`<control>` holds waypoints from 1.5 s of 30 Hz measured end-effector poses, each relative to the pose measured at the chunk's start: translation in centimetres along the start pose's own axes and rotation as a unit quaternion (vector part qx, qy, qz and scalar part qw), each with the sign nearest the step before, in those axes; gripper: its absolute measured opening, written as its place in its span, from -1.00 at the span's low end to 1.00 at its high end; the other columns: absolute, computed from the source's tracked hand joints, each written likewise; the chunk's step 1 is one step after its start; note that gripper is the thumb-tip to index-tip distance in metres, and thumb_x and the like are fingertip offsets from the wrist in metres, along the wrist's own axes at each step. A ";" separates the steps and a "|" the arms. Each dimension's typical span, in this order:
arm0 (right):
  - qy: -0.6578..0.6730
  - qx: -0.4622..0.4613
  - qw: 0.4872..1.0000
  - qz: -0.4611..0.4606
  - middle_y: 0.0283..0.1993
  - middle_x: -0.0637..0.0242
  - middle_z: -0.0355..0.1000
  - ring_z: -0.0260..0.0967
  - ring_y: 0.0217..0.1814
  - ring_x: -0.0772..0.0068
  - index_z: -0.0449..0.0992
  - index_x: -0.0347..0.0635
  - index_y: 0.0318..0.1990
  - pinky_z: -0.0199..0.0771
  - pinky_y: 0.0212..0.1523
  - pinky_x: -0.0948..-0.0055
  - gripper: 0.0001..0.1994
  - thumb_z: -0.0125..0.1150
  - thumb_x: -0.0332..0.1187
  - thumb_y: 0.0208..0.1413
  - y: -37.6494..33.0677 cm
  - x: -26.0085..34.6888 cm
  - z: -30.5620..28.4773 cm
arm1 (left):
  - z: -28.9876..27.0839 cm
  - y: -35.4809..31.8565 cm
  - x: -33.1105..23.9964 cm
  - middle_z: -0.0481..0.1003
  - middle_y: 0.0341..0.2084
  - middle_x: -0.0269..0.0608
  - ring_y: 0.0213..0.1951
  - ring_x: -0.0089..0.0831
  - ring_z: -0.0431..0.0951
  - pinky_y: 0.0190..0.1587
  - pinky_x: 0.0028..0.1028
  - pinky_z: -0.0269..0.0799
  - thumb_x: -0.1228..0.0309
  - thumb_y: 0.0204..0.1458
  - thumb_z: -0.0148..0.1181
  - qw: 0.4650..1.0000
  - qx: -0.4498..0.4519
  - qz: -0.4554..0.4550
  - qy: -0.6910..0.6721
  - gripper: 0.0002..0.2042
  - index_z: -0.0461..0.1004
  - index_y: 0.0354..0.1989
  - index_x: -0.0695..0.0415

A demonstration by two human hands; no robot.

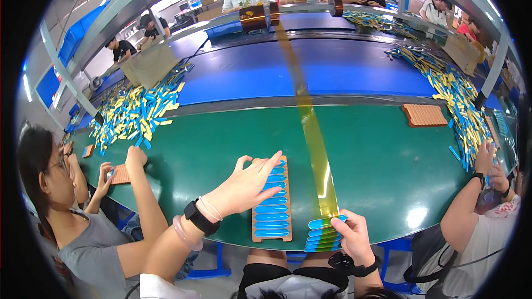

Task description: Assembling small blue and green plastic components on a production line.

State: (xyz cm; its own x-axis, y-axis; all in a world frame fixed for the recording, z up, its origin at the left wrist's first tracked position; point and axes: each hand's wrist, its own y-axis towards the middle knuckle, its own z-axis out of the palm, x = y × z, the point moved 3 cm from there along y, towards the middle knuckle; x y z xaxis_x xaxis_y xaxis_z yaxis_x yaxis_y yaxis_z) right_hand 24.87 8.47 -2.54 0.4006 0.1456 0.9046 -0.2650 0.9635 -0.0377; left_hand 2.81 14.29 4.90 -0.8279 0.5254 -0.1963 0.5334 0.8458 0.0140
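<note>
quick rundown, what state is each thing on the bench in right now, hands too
left hand: open, fingers spread, resting on the tray's top edge
right hand: shut on the taped bundle of blue strips
orange tray: flat on the green belt, slots filled with blue strips
bundle of blue strips: stacked, amber tape stuck to it
amber tape: pulled out taut from the roll
tape roll: hung on the overhead rail

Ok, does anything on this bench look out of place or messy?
Nothing is damaged. The amber tape strip hangs slack to the stack in the right hand; the left hand rests on the tray.
</note>
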 end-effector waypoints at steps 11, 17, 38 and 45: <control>-0.021 0.016 1.000 -0.005 -0.45 0.41 0.36 0.24 -0.41 0.73 0.41 -0.35 -0.37 0.26 -0.37 0.71 -0.90 0.04 -0.47 0.03 0.2 0.1 -0.2 | 0.5 -0.2 0.8 0.24 0.01 -0.15 0.07 -0.24 0.19 0.11 -0.08 -0.10 0.16 0.04 -0.09 0.998 0.021 -0.025 -0.045 -0.36 -0.19 0.18 0.22; -0.010 0.006 1.000 0.002 -0.46 0.42 0.36 0.22 -0.43 0.74 0.41 -0.35 -0.39 0.25 -0.39 0.71 -0.90 0.04 -0.47 0.02 0.1 0.2 0.4 | -0.2 0.7 1.1 0.31 -0.11 -0.08 -0.04 -0.24 0.26 0.06 -0.23 0.01 0.21 0.04 -0.07 0.996 0.027 -0.025 -0.076 -0.41 -0.12 0.17 0.22; -0.127 0.030 0.990 0.057 -0.31 0.32 0.36 0.23 -0.36 0.69 0.42 -0.43 -0.32 0.24 -0.42 0.73 -0.87 0.09 -0.53 -0.03 -6.9 -3.5 4.9 | 6.1 -10.3 -5.2 0.22 0.01 -0.08 -0.15 -0.21 0.24 -0.06 -0.37 0.13 0.51 -0.29 0.20 0.937 -0.232 -0.185 -0.186 -0.48 0.26 -0.04 0.31; -0.096 -0.050 0.989 0.100 -0.32 0.28 0.41 0.30 -0.38 0.71 0.37 -0.37 -0.22 0.29 -0.44 0.76 -0.82 0.09 -0.53 -0.02 -6.7 -1.7 5.4 | 6.9 -12.0 -8.6 0.22 0.02 -0.08 -0.16 -0.23 0.25 -0.11 -0.38 0.09 0.52 -0.34 0.23 0.939 -0.211 -0.196 -0.188 -0.40 0.20 -0.01 0.37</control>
State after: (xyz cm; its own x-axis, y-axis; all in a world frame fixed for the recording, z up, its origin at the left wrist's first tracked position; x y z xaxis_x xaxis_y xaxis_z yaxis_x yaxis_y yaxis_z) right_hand 21.26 0.53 -1.53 0.1717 0.2999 0.9384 -0.2305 0.9383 -0.2577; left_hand 4.72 -0.99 -0.40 -0.7846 0.1630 -0.5981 0.0181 0.9704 0.2408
